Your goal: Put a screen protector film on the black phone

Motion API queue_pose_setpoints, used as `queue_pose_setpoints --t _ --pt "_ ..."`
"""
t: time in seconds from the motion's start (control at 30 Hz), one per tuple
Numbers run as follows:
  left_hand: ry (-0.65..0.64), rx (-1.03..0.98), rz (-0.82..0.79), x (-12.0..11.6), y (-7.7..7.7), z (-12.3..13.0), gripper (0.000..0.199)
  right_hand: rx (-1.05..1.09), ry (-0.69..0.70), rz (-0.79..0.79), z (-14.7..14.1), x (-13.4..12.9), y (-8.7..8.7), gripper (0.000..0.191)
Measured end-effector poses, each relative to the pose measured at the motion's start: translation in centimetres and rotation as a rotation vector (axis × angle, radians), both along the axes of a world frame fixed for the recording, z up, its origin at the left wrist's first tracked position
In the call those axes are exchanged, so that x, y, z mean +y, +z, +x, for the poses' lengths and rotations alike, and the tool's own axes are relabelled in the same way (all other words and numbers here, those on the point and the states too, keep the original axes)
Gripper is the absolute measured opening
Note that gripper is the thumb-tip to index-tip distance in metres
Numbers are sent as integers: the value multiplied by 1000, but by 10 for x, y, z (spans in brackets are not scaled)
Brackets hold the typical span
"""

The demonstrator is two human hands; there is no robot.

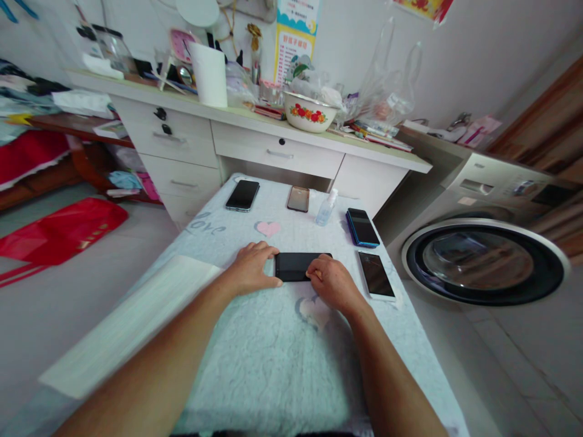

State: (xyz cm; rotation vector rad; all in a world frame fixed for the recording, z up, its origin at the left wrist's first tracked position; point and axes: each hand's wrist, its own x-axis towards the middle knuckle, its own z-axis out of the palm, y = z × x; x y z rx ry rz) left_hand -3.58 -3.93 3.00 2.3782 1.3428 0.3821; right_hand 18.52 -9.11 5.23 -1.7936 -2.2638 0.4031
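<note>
A black smartphone (294,266) lies flat and sideways on the cloth-covered table, its dark screen up. My left hand (252,268) holds its left end, thumb at the near corner and fingers at the far one. Over the right part of the screen, my right hand (334,282) presses down with its fingers curled together; what they pinch, if anything, is hidden. To the right lie a white-edged phone (377,276) and a blue-edged phone (363,227). Beyond the held phone are a small clear spray bottle (325,209), a phone case (298,199) and another dark phone (243,195).
A long pale strip (136,321) lies along the table's left side. Behind the table stands a white desk (277,149) with drawers, carrying a flowered enamel bowl (310,114) and a paper roll (209,76). A washing machine (483,212) is at the right, a red bag (68,230) on the floor at left.
</note>
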Motion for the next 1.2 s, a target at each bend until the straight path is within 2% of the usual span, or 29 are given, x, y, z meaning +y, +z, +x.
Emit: queue_pose_setpoints --t 0.5,0.77,1.2 --pt "3 6 -14 -1 2 0 64 -117 -106 -35 18 -1 13 17" --pt "4 3 -30 -2 4 0 62 -180 -194 -19 29 1 10 17" --pt "-3 13 -17 0 2 0 65 -110 -104 -40 20 -1 11 18"
